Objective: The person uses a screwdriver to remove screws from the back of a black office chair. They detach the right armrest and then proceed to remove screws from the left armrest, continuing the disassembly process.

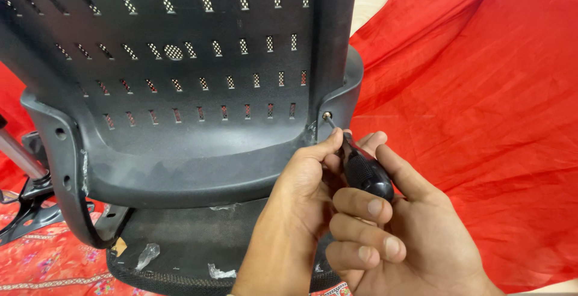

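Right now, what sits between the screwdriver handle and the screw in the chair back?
Only the screwdriver's thin metal shaft, running from handle to screw, per the head view.

Both hands, left hand (301, 178) and right hand (400, 236), are bare, without sleeves, rings or gloves, fingernails trimmed short.

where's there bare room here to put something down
The widest free patch is the red cloth right of the chair back, wrinkled but bare. It is crowded at the chair's lower right corner, where the left hand and right hand hold the screwdriver at a screw.
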